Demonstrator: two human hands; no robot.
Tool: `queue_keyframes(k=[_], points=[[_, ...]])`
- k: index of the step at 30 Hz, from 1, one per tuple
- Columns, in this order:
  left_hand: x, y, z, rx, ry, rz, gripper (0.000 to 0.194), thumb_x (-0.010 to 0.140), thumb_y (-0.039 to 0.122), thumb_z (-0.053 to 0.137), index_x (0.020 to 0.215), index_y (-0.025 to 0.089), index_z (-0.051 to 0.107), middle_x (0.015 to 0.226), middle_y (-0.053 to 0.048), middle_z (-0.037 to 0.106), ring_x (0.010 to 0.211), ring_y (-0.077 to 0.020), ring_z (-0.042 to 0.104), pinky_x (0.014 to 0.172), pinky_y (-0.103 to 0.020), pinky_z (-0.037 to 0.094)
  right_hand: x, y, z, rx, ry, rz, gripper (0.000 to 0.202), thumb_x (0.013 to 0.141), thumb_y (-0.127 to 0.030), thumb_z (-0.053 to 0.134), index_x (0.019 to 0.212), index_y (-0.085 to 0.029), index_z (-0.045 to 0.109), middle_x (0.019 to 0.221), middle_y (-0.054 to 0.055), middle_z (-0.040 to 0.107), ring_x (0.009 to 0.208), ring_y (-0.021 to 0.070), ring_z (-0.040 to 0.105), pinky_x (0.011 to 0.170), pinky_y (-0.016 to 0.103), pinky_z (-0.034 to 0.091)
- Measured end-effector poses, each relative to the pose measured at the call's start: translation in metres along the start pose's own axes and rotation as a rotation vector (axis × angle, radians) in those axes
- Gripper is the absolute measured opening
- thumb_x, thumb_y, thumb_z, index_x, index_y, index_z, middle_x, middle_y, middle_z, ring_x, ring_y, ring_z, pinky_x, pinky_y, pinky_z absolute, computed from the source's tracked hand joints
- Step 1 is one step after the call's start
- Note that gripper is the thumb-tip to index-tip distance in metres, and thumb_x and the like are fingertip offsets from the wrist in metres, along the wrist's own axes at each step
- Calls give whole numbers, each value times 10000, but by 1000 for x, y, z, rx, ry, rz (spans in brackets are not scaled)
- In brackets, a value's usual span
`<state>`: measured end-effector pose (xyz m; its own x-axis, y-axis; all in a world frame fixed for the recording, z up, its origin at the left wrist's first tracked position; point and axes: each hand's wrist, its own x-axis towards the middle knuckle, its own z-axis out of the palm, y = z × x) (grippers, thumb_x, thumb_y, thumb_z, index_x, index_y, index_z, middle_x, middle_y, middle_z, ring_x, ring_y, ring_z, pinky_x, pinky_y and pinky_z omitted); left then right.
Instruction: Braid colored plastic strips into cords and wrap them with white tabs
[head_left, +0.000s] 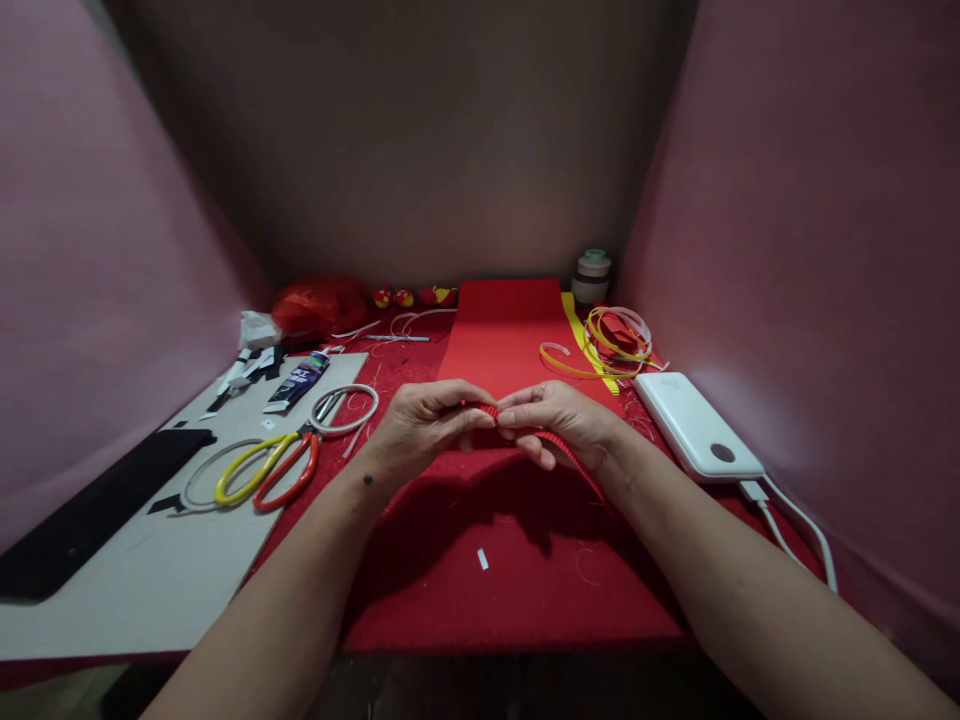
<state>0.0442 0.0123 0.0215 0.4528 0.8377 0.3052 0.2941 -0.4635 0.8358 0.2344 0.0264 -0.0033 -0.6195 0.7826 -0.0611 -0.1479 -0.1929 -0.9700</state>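
Note:
Both hands meet above the middle of the red-covered table, pinching a narrow red ribbed strip (564,447). My left hand (431,420) closes thumb and forefinger on the strip's end part, which looks bunched or rolled up. Right beside it, my right hand (555,420) holds the same strip between thumb and fingers. From there the strip runs under the right palm and down along the forearm. Fingers cover much of the rolled part. Behind the hands lies a large red sheet (502,340), with a yellow sheet (581,340) showing at its right edge.
At left, a grey board (142,590) carries scissors (281,470) with yellow and red handles, a glue tube (298,380) and a black flat case (97,510). Coiled strips (619,340) and a white power bank (697,425) sit at right. Pink walls flank both sides.

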Motion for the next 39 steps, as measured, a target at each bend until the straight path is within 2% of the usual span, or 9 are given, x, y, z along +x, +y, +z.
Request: queue_keyframes(k=[5,9,17,22,26,29,34,36,39], points=[[2,-13,2,476,-27,265,98,811,183,596,889,168,653,807,-20,688,670,-100,616,630,-182,460,2,1,5,-35,126,58,124,700,-184,639,620,-95,606,426,-25,541,315,46,453,352,158,361],[1,-17,6,652,-17,356,103,832,217,579,851,160,662,790,-29,701,657,-110,631,602,-186,447,0,1,6,-79,119,54,92,707,-128,597,620,-99,610,418,-28,547,313,43,455,395,164,392],[-2,1,-1,236,47,175,94,776,203,641,795,125,688,600,-13,662,491,-81,561,488,-160,437,-2,-1,0,-60,2,29,150,711,-223,668,751,-81,639,455,-11,578,328,54,482,385,164,363],[-5,5,0,-51,69,31,132,744,239,680,808,124,691,564,-2,625,461,-78,529,434,-166,417,-4,-5,1,-41,-73,25,140,750,-230,628,720,-93,622,415,-30,540,300,36,436,382,157,350],[-5,2,0,-80,67,7,165,770,269,657,853,128,683,534,4,600,442,-77,512,380,-157,368,-5,-7,3,-36,-36,5,146,749,-241,627,701,-103,616,435,-33,537,309,39,429,356,159,349],[-3,-2,0,93,31,62,159,806,257,612,888,131,665,619,-13,640,496,-87,553,453,-171,427,-3,-4,3,-40,28,-9,153,726,-246,655,720,-95,633,490,-19,561,343,43,453,343,157,354],[0,-14,5,655,-4,335,141,850,255,553,862,156,653,802,-36,693,660,-109,623,585,-186,441,-1,2,3,-62,82,13,148,723,-226,653,669,-91,624,446,-20,538,344,54,466,351,158,371],[0,-16,6,731,-5,373,161,866,272,529,865,166,651,795,-26,699,657,-106,629,574,-178,430,-1,1,4,-68,89,21,119,719,-201,646,679,-90,630,443,-23,540,342,55,463,359,163,378],[0,-14,5,646,10,339,135,849,259,555,849,173,659,783,-19,708,654,-103,635,592,-171,441,-3,-2,5,-93,68,13,124,727,-205,645,682,-91,631,440,-19,551,337,52,468,382,166,381]])
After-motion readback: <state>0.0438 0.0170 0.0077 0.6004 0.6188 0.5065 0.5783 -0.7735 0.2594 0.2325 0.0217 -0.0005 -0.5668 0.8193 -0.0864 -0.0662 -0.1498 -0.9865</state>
